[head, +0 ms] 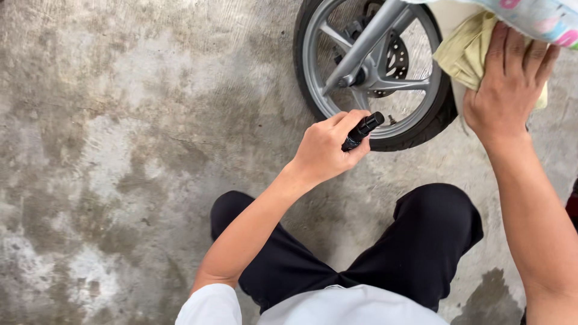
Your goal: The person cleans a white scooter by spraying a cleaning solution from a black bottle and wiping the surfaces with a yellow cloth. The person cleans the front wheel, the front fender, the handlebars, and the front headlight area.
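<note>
My left hand (328,147) is closed around a small black spray bottle (363,130), its nozzle end pointing up and right toward the motorbike's front wheel (367,72). The wheel has a grey spoked rim, a brake disc and a black tyre. My right hand (509,84) lies flat on a pale yellow cloth (463,51), pressing it against the bike's white body panel at the upper right. A patterned light fabric (536,18) covers the top right corner above that hand.
Mottled grey concrete floor (120,150) fills the left and centre. My knees in black trousers (421,241) are bent below the wheel. A dark wet patch (487,295) marks the floor at the lower right.
</note>
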